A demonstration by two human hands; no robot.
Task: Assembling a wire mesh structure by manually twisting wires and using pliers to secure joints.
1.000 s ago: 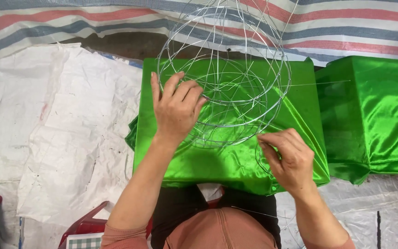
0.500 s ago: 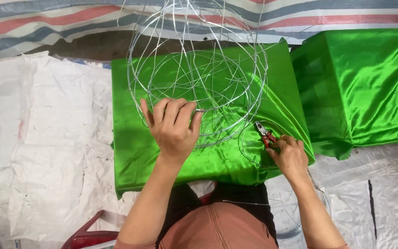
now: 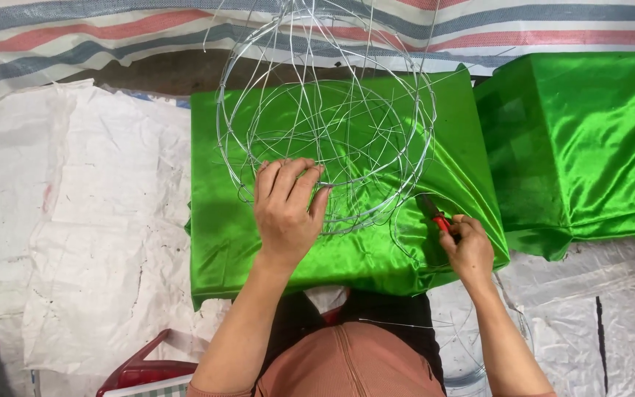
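Observation:
A round frame of thin silver wire [image 3: 325, 110] stands on a block covered in shiny green satin [image 3: 222, 220]. My left hand [image 3: 286, 209] grips the frame's near rim, fingers curled over the wire. My right hand [image 3: 467, 246] rests on the block's near right corner and holds a small tool with red handles [image 3: 435, 215], its tip pointing toward the frame. A small wire ring [image 3: 417, 231] lies on the green cloth beside that hand.
A second green satin-covered block [image 3: 582, 140] stands to the right. White woven sacking [image 3: 67, 220] covers the floor on the left, and a striped tarpaulin [image 3: 75, 29] runs along the top. A red stool edge [image 3: 141, 371] shows at the bottom left.
The view has shifted, so the frame and block sit further right in the picture. My right hand has picked up the red-handled tool and moved toward the frame's near right side.

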